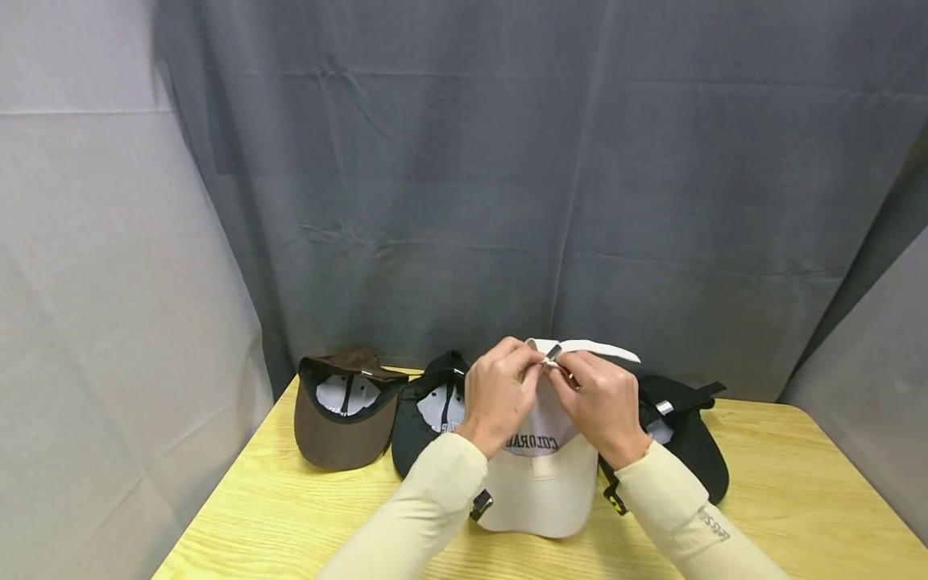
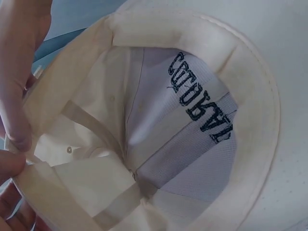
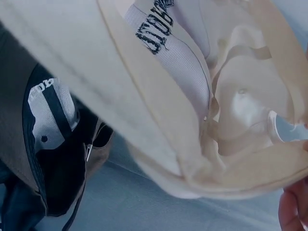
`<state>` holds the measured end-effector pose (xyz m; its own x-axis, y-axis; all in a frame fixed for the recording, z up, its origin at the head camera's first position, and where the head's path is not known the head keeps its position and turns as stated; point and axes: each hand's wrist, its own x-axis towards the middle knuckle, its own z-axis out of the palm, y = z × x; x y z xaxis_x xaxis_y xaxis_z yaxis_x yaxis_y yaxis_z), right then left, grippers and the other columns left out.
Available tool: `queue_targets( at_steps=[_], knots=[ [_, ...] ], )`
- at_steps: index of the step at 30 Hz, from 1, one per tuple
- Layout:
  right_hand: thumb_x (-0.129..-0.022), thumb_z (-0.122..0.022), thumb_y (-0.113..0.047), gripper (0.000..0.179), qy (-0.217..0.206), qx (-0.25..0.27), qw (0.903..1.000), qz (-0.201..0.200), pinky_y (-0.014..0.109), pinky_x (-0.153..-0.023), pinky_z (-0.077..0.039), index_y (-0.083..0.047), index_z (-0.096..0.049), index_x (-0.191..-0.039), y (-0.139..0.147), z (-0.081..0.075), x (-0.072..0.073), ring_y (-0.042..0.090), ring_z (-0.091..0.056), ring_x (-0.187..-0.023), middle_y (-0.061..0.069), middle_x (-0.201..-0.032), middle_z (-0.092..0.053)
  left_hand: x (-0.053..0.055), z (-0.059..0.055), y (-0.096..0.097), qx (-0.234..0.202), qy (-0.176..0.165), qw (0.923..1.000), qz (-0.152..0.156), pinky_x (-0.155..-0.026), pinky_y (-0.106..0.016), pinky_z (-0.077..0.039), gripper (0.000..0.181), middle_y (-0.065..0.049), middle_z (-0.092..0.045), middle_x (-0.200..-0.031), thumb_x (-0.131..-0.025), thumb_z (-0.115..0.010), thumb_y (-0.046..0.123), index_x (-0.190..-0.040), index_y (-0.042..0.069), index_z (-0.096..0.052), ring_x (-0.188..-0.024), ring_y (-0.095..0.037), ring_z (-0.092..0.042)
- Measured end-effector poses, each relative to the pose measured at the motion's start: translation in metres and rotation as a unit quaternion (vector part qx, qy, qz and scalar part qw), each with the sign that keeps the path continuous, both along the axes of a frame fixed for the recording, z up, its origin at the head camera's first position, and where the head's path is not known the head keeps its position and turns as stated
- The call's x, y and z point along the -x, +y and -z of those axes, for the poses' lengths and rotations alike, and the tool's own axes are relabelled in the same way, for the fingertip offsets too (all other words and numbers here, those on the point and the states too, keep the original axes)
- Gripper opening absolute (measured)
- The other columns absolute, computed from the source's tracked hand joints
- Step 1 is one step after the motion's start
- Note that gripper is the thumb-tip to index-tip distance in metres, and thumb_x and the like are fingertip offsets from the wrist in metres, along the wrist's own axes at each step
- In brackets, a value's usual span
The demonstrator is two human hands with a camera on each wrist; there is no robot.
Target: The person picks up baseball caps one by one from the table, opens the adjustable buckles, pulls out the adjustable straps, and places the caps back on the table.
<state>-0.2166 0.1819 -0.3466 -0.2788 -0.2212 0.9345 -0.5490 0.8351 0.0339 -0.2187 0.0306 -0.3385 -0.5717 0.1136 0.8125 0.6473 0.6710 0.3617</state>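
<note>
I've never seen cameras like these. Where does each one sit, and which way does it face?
Head: worn on the head, facing forward and down at a cream baseball cap; left hand, right hand and pale sleeves show.
Left wrist: worn there, facing into the cap; fingers show at the left edge.
Right wrist: worn there, facing into the same cap, a dark baseball cap beside it; fingertips show at the right edge.
Shared: both wrist views show the cap's embroidered lettering.

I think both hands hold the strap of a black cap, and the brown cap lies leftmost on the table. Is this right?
Wrong colour: in the head view, the left hand and right hand hold the strap of a cream cap. The brown cap lies leftmost on the table.
</note>
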Motion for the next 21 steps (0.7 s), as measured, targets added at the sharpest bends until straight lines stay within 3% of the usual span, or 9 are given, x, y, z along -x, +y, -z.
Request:
queue_targets(
  at_steps=[8, 21],
  knots=[
    [-0.078, -0.071, -0.005, 0.006, -0.015, 0.003, 0.9999, 0.001, 0.032, -0.047, -0.044, -0.009, -0.068, -0.074, 0.0003, -0.0003, 0.0016, 0.014, -0.058, -0.050, 0.002, -0.067, -0.066, 0.0006, 0.0018, -0.0022, -0.002, 0.002, 1.0000, -0.005, -0.066, -0.024, -0.054, 0.005, 0.006, -0.071, -0.087, -0.087, -0.073, 0.018, -0.089, 0.019, -0.078, -0.076, -0.008, -0.068],
    [-0.074, -0.079, -0.002, 0.011, 0.005, -0.016, 0.9998, -0.014, 0.030, -0.045, -0.040, -0.007, -0.072, -0.079, -0.0040, -0.0013, -0.0006, 0.011, -0.049, -0.048, 0.002, -0.065, -0.063, -0.0039, -0.0019, -0.0042, 0.010, 0.021, 0.9995, -0.023, -0.068, -0.026, -0.052, 0.008, 0.004, -0.071, -0.088, -0.086, -0.071, 0.013, -0.089, 0.018, -0.077, -0.076, -0.011, -0.067]
  ],
)
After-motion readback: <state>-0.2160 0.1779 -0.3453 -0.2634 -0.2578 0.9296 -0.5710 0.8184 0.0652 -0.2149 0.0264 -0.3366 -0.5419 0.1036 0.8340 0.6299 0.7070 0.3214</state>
